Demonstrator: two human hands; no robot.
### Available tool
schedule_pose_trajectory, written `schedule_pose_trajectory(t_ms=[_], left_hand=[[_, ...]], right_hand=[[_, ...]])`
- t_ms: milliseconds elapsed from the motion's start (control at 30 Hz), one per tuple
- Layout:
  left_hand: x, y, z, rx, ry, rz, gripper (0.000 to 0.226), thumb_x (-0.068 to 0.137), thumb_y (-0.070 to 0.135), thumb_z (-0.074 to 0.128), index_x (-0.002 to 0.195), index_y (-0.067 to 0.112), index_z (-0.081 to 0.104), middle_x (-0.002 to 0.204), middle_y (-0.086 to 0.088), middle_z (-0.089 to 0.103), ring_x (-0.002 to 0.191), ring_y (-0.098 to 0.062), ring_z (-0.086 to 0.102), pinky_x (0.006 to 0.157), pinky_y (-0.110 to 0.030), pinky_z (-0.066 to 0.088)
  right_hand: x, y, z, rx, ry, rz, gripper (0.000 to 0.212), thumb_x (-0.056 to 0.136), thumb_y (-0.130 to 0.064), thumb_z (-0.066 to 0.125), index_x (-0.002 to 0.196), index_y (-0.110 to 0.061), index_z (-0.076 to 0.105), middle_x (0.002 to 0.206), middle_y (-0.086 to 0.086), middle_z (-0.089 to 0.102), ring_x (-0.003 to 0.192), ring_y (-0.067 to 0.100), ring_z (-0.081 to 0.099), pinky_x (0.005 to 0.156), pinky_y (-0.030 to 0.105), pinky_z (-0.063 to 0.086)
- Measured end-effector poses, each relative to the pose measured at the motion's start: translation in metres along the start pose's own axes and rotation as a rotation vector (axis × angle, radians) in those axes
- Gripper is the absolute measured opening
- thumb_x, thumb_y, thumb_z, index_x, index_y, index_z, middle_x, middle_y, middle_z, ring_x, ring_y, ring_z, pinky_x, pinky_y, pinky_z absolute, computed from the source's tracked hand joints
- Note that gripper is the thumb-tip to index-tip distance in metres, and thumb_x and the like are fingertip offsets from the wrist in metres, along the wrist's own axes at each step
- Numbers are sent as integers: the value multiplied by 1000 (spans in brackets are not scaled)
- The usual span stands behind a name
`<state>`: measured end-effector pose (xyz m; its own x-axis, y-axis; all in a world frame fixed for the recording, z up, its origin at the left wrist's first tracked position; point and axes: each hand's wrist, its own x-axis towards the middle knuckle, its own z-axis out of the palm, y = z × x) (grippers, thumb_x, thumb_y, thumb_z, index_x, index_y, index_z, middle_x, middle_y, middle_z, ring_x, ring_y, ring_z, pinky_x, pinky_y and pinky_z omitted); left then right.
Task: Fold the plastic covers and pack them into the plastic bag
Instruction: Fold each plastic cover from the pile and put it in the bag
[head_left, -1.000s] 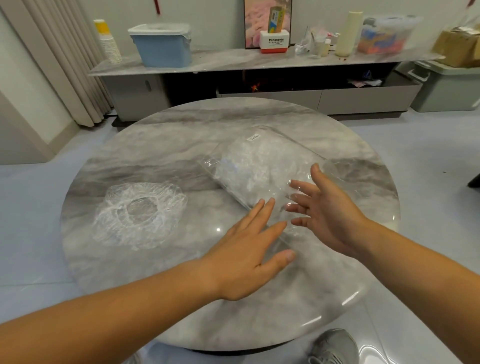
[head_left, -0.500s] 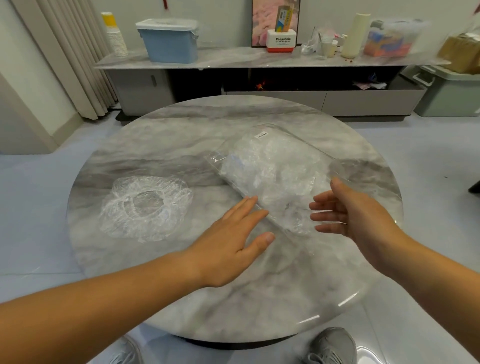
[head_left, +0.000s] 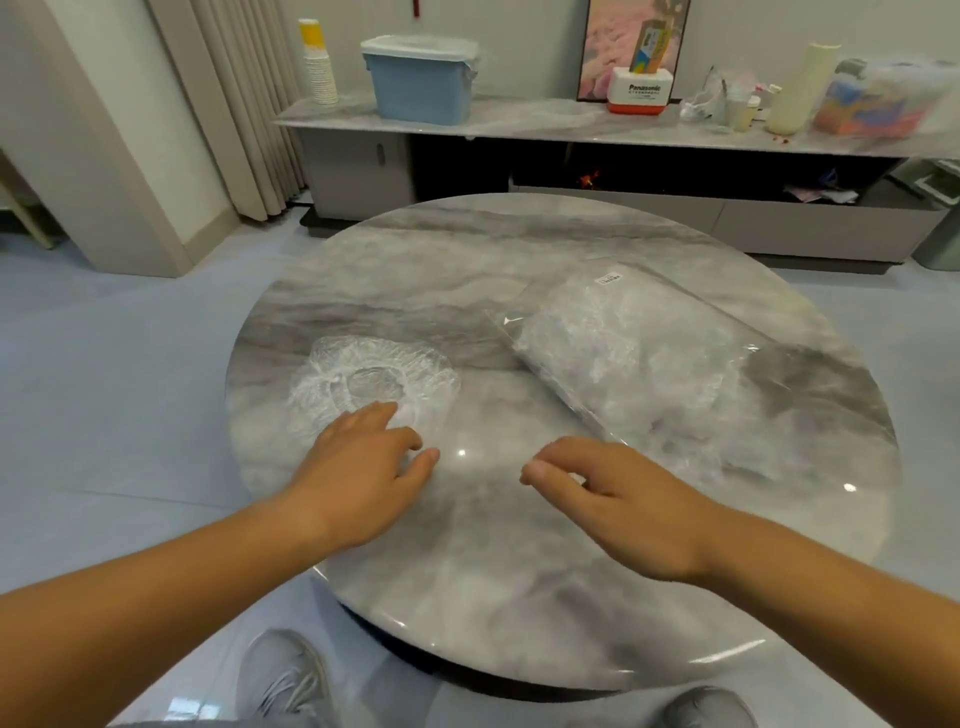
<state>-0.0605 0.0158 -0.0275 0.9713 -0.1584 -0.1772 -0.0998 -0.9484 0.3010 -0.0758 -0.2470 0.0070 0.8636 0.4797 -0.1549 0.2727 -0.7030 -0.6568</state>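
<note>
A clear elasticated plastic cover (head_left: 371, 379) lies spread in a round shape on the left of the round marble table (head_left: 519, 571). My left hand (head_left: 358, 467) reaches over its near edge, fingers relaxed, fingertips at or just on the plastic. A clear plastic bag (head_left: 639, 364) stuffed with several crumpled covers lies diagonally on the right of the table. My right hand (head_left: 618, 499) hovers over the table just in front of the bag's near end, fingers loosely curled, holding nothing.
Behind the table runs a low marble sideboard (head_left: 519, 124) with a blue bin (head_left: 421, 78), stacked paper cups (head_left: 317, 67), a Panasonic box (head_left: 641, 93) and other clutter. My shoes (head_left: 283, 675) show below the table's near edge. Curtains hang at the left.
Both hands have left the plastic bag and swung left; my left hand now reaches the loose cover. The camera view has turned left as well.
</note>
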Motion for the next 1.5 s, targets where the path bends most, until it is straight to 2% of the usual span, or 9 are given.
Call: schedule_pose_trajectory(t_ms=[200, 267, 367, 467, 600, 867, 1167, 1333, 1500], left_hand=[[-2, -51, 2, 37, -90, 43, 75, 88, 71, 11, 97, 25, 69, 156, -3, 42, 148, -19, 31, 121, -36, 25], [-1, -62, 6, 54, -49, 64, 66, 90, 66, 11, 80, 23, 60, 119, 5, 63, 116, -14, 55, 100, -36, 42], [-2, -68, 4, 63, 27, 89, 47, 94, 60, 17, 75, 27, 45, 81, 12, 48, 78, -7, 48, 77, -32, 39], [-2, -74, 2, 50, 62, 122, 61, 94, 62, 17, 109, 22, 60, 113, 8, 62, 106, -13, 57, 96, -37, 45], [-7, -66, -6, 26, 127, 130, 74, 96, 59, 19, 155, 18, 35, 163, 3, 29, 149, -16, 30, 121, -29, 22], [-45, -13, 11, 277, 115, 592, 60, 97, 44, 42, 145, 10, 50, 153, -8, 48, 137, -21, 50, 115, -35, 37], [-56, 9, 36, 322, 19, 637, 59, 95, 44, 43, 147, 15, 48, 156, -3, 44, 138, -14, 45, 122, -28, 20], [-37, 2, 32, 210, -246, 628, 66, 104, 55, 28, 162, 28, 11, 169, 9, -4, 153, -5, -10, 122, -26, -12], [-30, -3, 27, 32, -266, 605, 61, 102, 58, 36, 157, 32, 32, 165, 16, 15, 150, 2, 8, 119, -13, 7]], right_hand=[[34, -6, 32, -194, -161, -78, 46, 103, -52, 38, 128, -25, 65, 144, -5, 52, 131, 1, 40, 97, 2, 30], [42, -10, 37, -206, -179, -72, 44, 104, -52, 39, 131, -26, 63, 145, -9, 49, 127, -9, 34, 94, -2, 25], [47, -11, 40, -201, -174, -65, 44, 103, -52, 39, 129, -27, 64, 141, -11, 52, 120, -15, 33, 95, -1, 27], [51, -10, 41, -193, -153, -63, 44, 103, -51, 39, 126, -24, 65, 136, -9, 56, 125, -2, 44, 96, 3, 33], [51, -6, 40, -164, -69, -74, 64, 92, -71, 30, 138, -34, 56, 158, -21, 30, 141, -5, 31, 108, 16, 36], [4, 3, 23, -353, 44, -433, 48, 103, -60, 35, 129, -35, 67, 168, -6, 18, 156, 15, 13, 120, 40, 25], [-32, 28, 47, -443, -171, -222, 75, 96, -78, 7, 151, -40, 42, 170, -11, -2, 154, 2, -10, 122, 25, 2], [-26, 39, 36, -441, -209, -95, 102, 79, -83, -18, 157, -38, 28, 164, -24, 21, 151, -6, 4, 123, 22, 6], [-30, 46, 25, -402, -166, -138, 91, 91, -76, -6, 143, -33, 55, 145, -19, 54, 139, -1, 37, 118, 23, 24]])
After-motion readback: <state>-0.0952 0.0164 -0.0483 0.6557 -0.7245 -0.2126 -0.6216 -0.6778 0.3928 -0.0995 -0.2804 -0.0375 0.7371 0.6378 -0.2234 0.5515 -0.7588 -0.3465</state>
